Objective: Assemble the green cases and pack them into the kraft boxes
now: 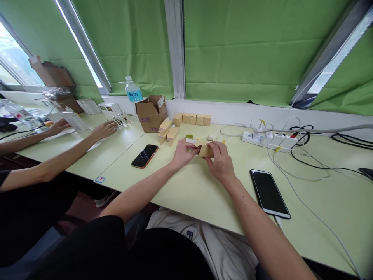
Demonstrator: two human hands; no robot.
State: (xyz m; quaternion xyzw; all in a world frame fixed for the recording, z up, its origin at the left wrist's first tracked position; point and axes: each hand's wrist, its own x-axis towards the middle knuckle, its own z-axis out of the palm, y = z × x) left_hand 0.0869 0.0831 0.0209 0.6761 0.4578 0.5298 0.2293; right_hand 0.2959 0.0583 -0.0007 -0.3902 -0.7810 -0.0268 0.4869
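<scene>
A small brown cardboard box (205, 151) is held between my two hands over the table. My left hand (184, 153) pinches its left end, where a flap seems to stand out. Round the right side of the box, my right hand (220, 160) has its fingers and thumb closed. Just beyond my hands lie a small green item (189, 136) and a whitish item (211, 137), both too small to name. Several flat, unfolded cartons (172, 135) lie in stacks to the left, and a row of small closed boxes (192, 119) stands behind.
An open brown carton (150, 115) stands at the back left, beside a water bottle (133, 92). One phone (145, 156) lies left, another phone (269, 193) right, with a cable. A power strip (269, 140) trails cords. At left, a co-worker's hand (105, 130) touches small glassy items.
</scene>
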